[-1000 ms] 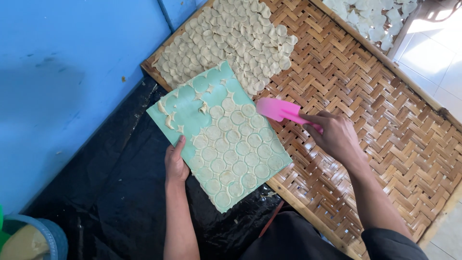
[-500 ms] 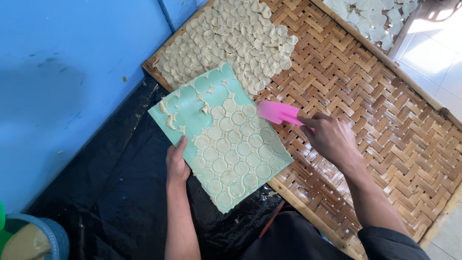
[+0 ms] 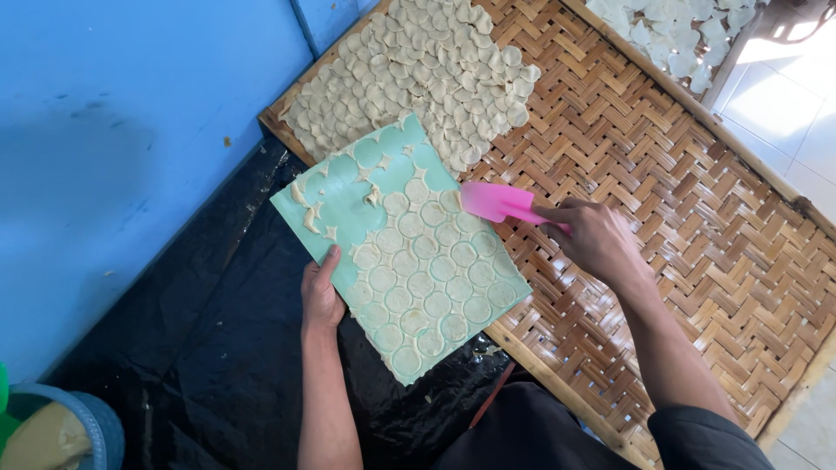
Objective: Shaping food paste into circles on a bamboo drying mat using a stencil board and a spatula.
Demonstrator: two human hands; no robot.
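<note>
Head view: right hand point(image 3: 596, 239) holds pink scraper point(image 3: 498, 202) over green board point(image 3: 401, 252).

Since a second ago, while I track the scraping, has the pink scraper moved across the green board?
Yes, slightly. The pink scraper in the right hand has shifted along the green board edge, away from the dough rounds heaped on the woven tray.

Flat mint-green rectangular board point(image 3: 409, 261) covered with pale round dough discs point(image 3: 435, 278), gripped at its edge, pink plastic scraper point(image 3: 501, 203) held flat against its upper right side
</note>
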